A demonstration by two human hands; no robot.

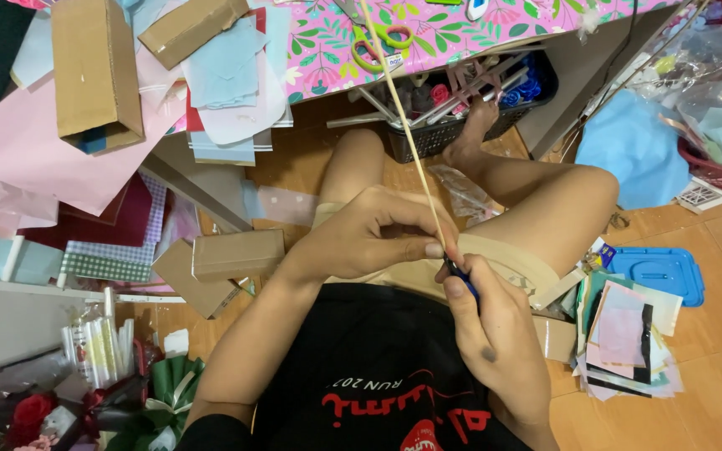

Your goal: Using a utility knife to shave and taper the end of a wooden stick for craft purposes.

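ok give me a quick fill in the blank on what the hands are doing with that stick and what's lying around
1. Both hands pinch the lower end of a thin wooden ____.
2. The right hand also grips a small ____-coloured item against it, opposite the left hand.
3. The scissors on the floral sheet have ____ handles.
4. The flat plastic lid on the floor is ____.

Missing words: stick; blue; green; blue
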